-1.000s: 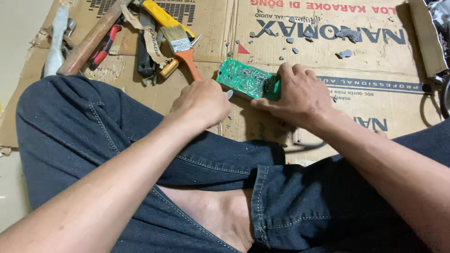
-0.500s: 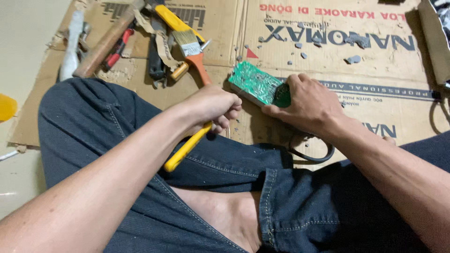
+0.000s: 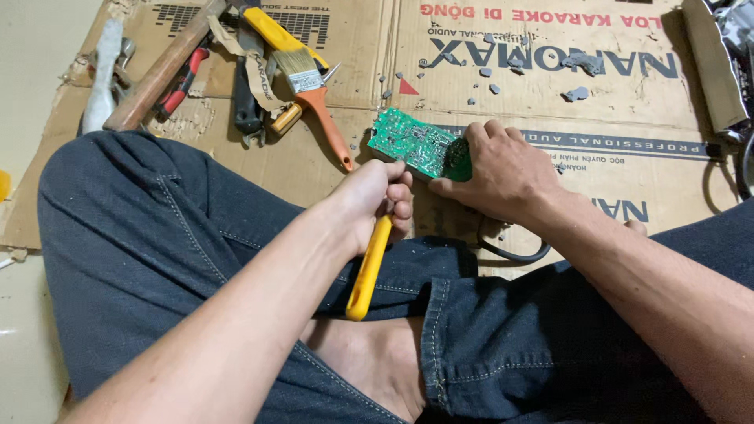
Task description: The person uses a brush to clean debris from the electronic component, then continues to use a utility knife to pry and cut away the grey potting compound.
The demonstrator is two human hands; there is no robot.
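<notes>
You wear dark blue denim jeans, faded a little and flecked with pale dust over the left thigh. Lighter thread runs in double rows along the side seam and around the hems, which are rolled or cut wide and sit high on the legs. Both your forearms are bare, with no sleeves, watch or bands showing. Your left hand and right hand carry no gloves or rings. One foot is bare, without sock or shoe.

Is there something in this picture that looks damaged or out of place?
Yes. Small grey fragments lie scattered on the cardboard sheet beyond the green circuit board, like broken-off debris. The cardboard's left edge is torn and ragged.
</notes>
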